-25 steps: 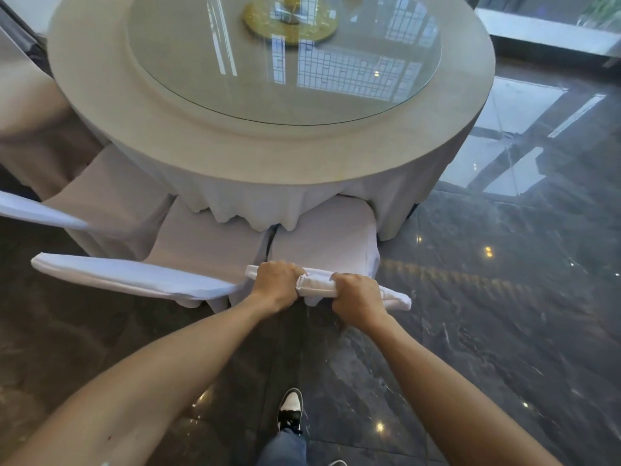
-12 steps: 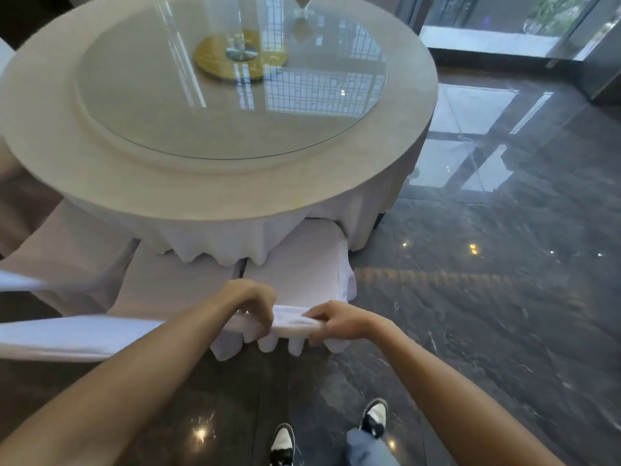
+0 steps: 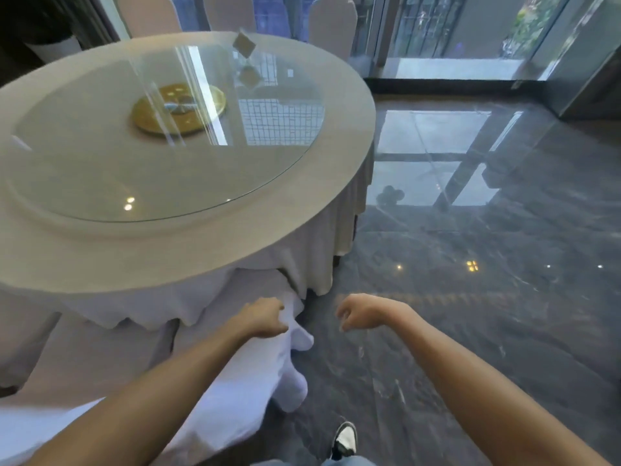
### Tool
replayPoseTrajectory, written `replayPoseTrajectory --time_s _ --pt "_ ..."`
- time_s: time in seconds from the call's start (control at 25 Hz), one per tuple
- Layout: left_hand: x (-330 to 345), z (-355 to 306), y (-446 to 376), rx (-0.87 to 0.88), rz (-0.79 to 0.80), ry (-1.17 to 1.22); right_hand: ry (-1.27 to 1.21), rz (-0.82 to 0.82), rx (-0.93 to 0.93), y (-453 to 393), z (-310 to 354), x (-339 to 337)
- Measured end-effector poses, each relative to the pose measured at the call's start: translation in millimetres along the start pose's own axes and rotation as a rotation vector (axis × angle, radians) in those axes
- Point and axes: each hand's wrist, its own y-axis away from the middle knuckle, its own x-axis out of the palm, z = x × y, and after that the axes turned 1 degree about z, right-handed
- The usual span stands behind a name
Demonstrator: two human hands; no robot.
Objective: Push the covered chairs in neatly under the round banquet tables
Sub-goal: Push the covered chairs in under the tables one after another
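Note:
A round banquet table [image 3: 188, 264] with a white skirt and a glass turntable fills the upper left. A white-covered chair [image 3: 255, 375] stands tucked against its near edge, seat hidden under the cloth. My left hand [image 3: 265, 317] rests curled on the top of that chair's back, still touching the cover. My right hand [image 3: 361, 316] hangs in the air to the right of the chair, fingers loosely curled and holding nothing. A second covered chair [image 3: 77, 361] sits beside it on the left, partly behind my left forearm.
Dark glossy marble floor [image 3: 470, 297] spreads to the right and ahead. More covered chairs [image 3: 331, 25] stand behind the table's far side. Glass doors [image 3: 453, 31] line the back wall. My shoe [image 3: 344, 438] is on the floor below.
My right hand has let go of the chair back and moved right. The view has swung right and closer; the chair now sits further under the table.

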Motion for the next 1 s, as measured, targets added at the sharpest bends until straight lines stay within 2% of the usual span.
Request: replayPoseTrajectory --time_s 0.12,0.24,0.4,0.6,0.76,1.0 --pt "-37 -62 -34 0.007 -0.087 0.037 0.067 -0.055 0.062 -1 -65 -61" --pt "-80 -112 -80 0.026 -0.159 0.092 0.085 -0.080 0.047 -8 -110 -126" --pt "-147 -165 -158 0.050 -0.263 -0.019 0.124 -0.142 0.004 -33 -161 -222" --pt "-268 -213 -296 0.065 -0.358 -0.018 0.180 -0.253 0.022 -88 -229 -386" --pt "-373 -260 -395 0.059 -0.342 -0.010 0.201 -0.306 0.027 -136 -278 -523" --pt "-509 -328 -517 0.011 -0.596 -0.015 0.259 -0.654 -0.096 -205 -343 -688"
